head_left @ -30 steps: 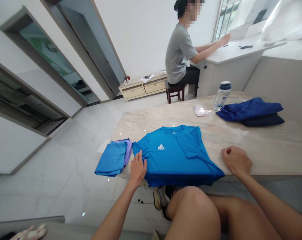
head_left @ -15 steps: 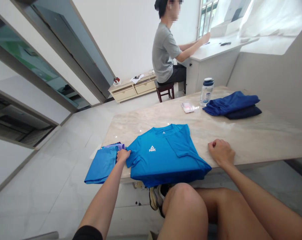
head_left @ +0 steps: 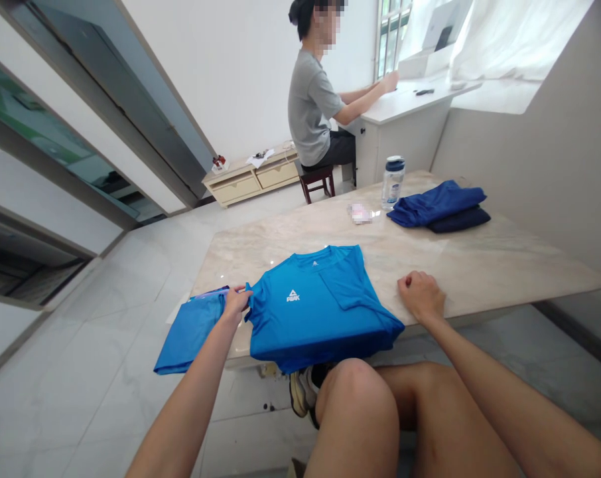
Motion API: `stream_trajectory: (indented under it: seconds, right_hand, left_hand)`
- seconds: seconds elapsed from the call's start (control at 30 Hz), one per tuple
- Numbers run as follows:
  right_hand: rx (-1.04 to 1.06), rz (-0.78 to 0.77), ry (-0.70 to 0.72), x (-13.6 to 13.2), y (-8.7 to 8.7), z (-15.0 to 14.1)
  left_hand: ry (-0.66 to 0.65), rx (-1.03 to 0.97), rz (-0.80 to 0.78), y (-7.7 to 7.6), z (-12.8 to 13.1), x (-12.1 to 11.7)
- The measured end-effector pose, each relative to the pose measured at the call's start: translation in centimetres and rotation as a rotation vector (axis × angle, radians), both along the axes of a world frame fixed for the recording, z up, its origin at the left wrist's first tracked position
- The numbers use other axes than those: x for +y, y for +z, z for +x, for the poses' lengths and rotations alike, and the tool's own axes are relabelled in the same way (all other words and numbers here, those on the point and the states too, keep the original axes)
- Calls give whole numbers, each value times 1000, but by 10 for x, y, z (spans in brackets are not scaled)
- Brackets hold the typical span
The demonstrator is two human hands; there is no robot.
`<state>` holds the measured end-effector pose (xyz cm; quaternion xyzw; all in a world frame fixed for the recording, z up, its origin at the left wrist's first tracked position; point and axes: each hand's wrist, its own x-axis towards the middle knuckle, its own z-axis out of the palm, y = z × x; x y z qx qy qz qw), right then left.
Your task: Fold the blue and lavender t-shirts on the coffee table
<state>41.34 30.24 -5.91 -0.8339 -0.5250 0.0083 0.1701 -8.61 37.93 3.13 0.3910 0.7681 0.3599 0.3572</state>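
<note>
Pinching the sleeve of a bright blue PEAK T-shirt (head_left: 310, 318) with the left hand (head_left: 235, 305), basically, while the shirt lies flat on a marble-topped table (head_left: 469, 259), right at the near edge with its hem drooping over a bit. The right hand (head_left: 420, 295) is curled into a loose fist, resting on the table just beside the shirt. Just left of the shirt, a folded blue garment (head_left: 191, 328) sits on a lilac one (head_left: 215, 291), poking out past the table's edge. Far end has a plastic water bottle (head_left: 393, 182), a small packet (head_left: 360, 214) and folded navy clothes (head_left: 434, 204). Someone in a grey tee (head_left: 310, 99) sits at a white desk (head_left: 404, 106) further back.
</note>
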Motion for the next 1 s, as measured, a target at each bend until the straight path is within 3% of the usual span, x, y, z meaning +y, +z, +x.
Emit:
stream_trajectory:
  seconds: [0.13, 0.27, 0.33, 0.47, 0.57, 0.7, 0.83, 1.0]
  right_hand:
    - [-9, -6, -8, 1, 0, 0]
    - [-15, -18, -14, 1, 2, -2]
    - [-25, -14, -17, -1, 1, -1]
    - [38, -44, -49, 6, -3, 8]
    - [183, -110, -73, 34, 1, 16]
    - [384, -133, 142, 100, 15, 6]
    - [553, -312, 250, 160, 28, -16]
    - [552, -428, 296, 196, 41, -26]
  left_hand:
    - [-97, 5, 92, 2, 38, 14]
    - [-465, -131, 78, -9, 68, 17]
    - [-583, -47, 79, -18, 69, 18]
    - [-525, 168, 97, -38, 47, 30]
    - [-467, 275, 58, -50, 30, 51]
    - [-449, 435, -30, -59, 20, 86]
    - [-557, 383, -69, -66, 21, 114]
    - [-694, 363, -85, -69, 14, 146]
